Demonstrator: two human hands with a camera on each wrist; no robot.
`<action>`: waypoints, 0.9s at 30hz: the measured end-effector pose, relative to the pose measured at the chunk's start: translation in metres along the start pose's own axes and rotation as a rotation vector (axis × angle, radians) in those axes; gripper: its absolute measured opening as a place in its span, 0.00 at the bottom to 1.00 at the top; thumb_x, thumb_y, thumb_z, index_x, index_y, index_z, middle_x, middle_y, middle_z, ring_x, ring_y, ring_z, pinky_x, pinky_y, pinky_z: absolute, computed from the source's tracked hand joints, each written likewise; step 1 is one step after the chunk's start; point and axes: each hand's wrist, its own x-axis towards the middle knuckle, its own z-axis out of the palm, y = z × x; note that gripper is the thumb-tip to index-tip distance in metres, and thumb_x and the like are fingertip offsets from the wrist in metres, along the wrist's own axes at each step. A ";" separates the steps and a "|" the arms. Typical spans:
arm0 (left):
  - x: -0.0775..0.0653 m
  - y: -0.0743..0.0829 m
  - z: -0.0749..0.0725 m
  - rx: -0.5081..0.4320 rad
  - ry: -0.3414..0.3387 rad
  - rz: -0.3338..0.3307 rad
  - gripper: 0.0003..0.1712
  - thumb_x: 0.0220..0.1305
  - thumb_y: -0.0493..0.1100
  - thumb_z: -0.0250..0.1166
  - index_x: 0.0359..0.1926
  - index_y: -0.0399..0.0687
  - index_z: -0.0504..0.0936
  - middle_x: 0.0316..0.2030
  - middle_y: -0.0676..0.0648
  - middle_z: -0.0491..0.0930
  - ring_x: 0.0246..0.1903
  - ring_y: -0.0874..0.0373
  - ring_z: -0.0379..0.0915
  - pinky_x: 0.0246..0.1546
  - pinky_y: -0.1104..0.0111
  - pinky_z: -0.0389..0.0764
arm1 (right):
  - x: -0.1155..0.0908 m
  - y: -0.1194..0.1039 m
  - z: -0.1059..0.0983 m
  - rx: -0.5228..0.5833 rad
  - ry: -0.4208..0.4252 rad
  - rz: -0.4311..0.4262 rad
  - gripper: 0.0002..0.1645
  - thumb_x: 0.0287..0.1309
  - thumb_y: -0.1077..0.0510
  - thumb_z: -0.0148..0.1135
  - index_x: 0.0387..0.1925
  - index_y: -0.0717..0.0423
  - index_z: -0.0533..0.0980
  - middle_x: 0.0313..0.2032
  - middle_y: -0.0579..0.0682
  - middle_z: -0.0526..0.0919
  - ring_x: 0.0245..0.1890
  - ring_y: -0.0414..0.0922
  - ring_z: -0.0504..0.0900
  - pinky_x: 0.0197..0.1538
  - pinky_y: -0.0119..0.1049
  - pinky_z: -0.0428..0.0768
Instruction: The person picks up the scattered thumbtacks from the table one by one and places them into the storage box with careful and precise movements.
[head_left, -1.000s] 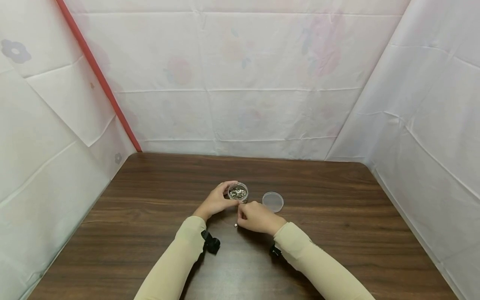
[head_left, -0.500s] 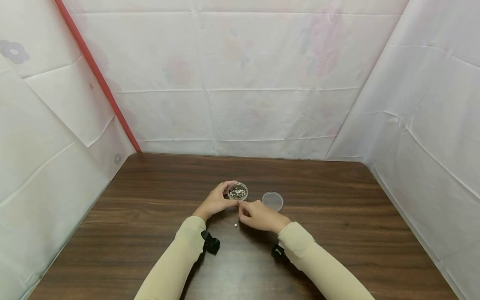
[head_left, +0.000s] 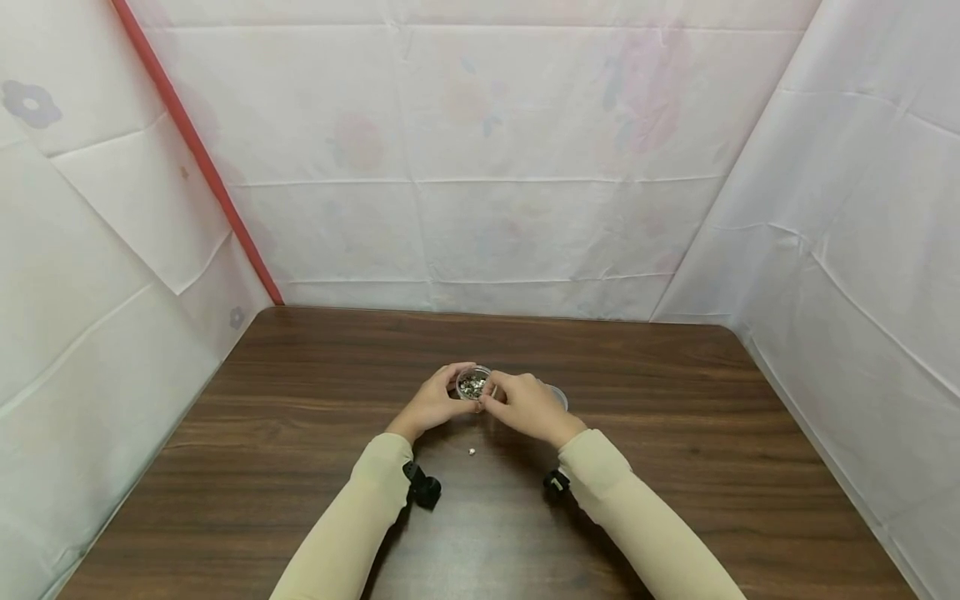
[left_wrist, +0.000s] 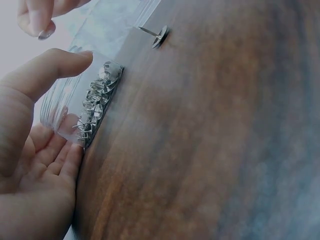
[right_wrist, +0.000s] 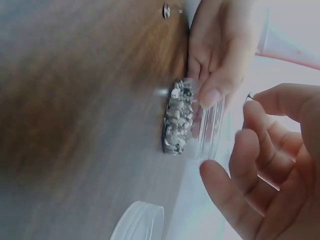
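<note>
My left hand [head_left: 435, 402] curves its thumb and fingers around a clear round jar [left_wrist: 59, 107] standing on the table. A layer of silver thumbtacks [right_wrist: 178, 120] fills the bottom of the jar. Between thumb and forefinger, my right hand [head_left: 528, 407] pinches one thumbtack [right_wrist: 249, 97] just over the jar's open mouth. Its other fingers are loosely bent, one close to the rim. A single loose thumbtack [head_left: 472, 452] lies on the wood in front of the jar; the left wrist view shows its pin sticking out sideways from the head.
The jar's clear lid [head_left: 559, 398] lies flat to the right, mostly hidden behind my right hand in the head view. All this is on a dark wood-grain table [head_left: 315, 433]. White cloth walls [head_left: 480, 150] close in the back and both sides.
My right hand has risen from the tabletop in front of the jar to its mouth, with a thumbtack pinched, and now covers much of the lid. The left hand and jar have stayed put.
</note>
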 end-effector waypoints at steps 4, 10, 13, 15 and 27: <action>0.010 -0.018 0.003 -0.004 0.009 0.002 0.42 0.51 0.47 0.72 0.66 0.51 0.64 0.63 0.40 0.61 0.59 0.47 0.61 0.54 0.46 0.70 | 0.005 0.001 -0.002 -0.040 0.028 0.048 0.05 0.64 0.48 0.54 0.34 0.40 0.74 0.19 0.36 0.76 0.12 0.35 0.69 0.14 0.31 0.69; 0.016 -0.031 0.005 0.011 0.035 -0.015 0.43 0.46 0.55 0.74 0.64 0.63 0.65 0.62 0.49 0.63 0.57 0.53 0.63 0.54 0.49 0.71 | 0.014 0.002 -0.001 -0.035 0.042 0.069 0.07 0.64 0.47 0.53 0.35 0.41 0.76 0.19 0.37 0.77 0.12 0.36 0.69 0.15 0.31 0.68; 0.016 -0.032 0.004 0.019 0.039 -0.022 0.43 0.45 0.58 0.74 0.63 0.66 0.65 0.61 0.51 0.63 0.57 0.55 0.63 0.54 0.50 0.71 | 0.019 0.003 0.002 -0.046 0.040 0.083 0.08 0.64 0.47 0.52 0.36 0.41 0.76 0.19 0.38 0.78 0.12 0.36 0.70 0.14 0.31 0.68; 0.016 -0.032 0.004 0.022 0.037 -0.027 0.43 0.44 0.59 0.73 0.63 0.67 0.65 0.61 0.52 0.63 0.57 0.55 0.63 0.54 0.49 0.71 | 0.023 0.004 0.003 -0.055 0.036 0.093 0.08 0.63 0.47 0.52 0.36 0.41 0.76 0.19 0.39 0.77 0.11 0.36 0.69 0.13 0.31 0.67; 0.017 -0.032 0.004 0.018 0.032 -0.026 0.43 0.45 0.57 0.74 0.63 0.68 0.65 0.63 0.51 0.62 0.60 0.52 0.59 0.58 0.47 0.67 | 0.043 0.011 0.007 -0.151 0.064 0.109 0.08 0.62 0.48 0.53 0.34 0.42 0.77 0.14 0.39 0.73 0.09 0.37 0.65 0.11 0.30 0.62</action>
